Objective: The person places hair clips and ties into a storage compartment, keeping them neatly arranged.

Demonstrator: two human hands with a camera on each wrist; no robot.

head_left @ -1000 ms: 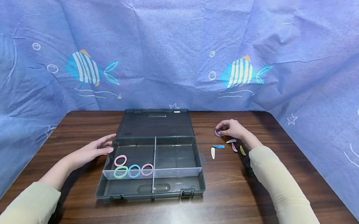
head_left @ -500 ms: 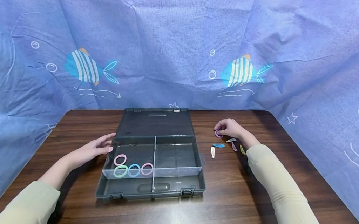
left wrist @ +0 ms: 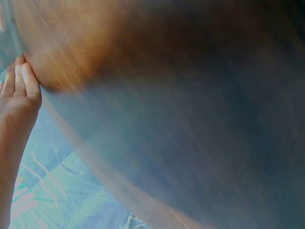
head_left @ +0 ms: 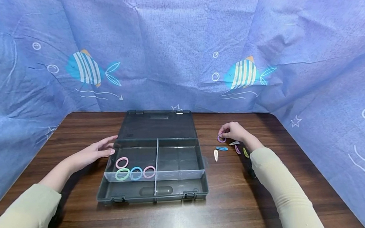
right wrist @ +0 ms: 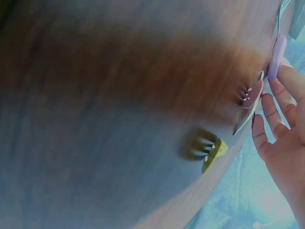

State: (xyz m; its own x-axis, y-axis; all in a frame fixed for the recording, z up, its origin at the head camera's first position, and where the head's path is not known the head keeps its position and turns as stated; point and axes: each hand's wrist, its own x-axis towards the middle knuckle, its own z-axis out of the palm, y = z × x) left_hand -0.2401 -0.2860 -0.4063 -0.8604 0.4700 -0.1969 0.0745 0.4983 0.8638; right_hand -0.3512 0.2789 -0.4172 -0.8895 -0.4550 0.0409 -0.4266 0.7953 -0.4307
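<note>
My right hand [head_left: 235, 132] pinches a purple hair tie [right wrist: 277, 58] between thumb and fingertips, low over the table to the right of the box. Just below that hand lie hair clips: a pale one [head_left: 234, 143], a purple-pink one [head_left: 237, 149] and a yellow one [head_left: 246, 152]. A blue clip [head_left: 222, 148] and a cream clip [head_left: 216, 155] lie nearer the box. At the left side of the dark clear box [head_left: 179, 159], my left hand [head_left: 92, 153] rests with its fingers extended. Pink, green and blue hair ties [head_left: 131, 174] are grouped in the box's left part.
The box's lid [head_left: 157, 125] lies folded back behind it. Clear dividers [head_left: 181, 175] split the box into larger rear and narrower front compartments. A blue fish-print cloth [head_left: 178, 57] hangs behind the brown wooden table [head_left: 139, 224].
The purple hair tie has shifted slightly toward the near side at the right fingertips. My left hand, the box and the clips stay where they were.
</note>
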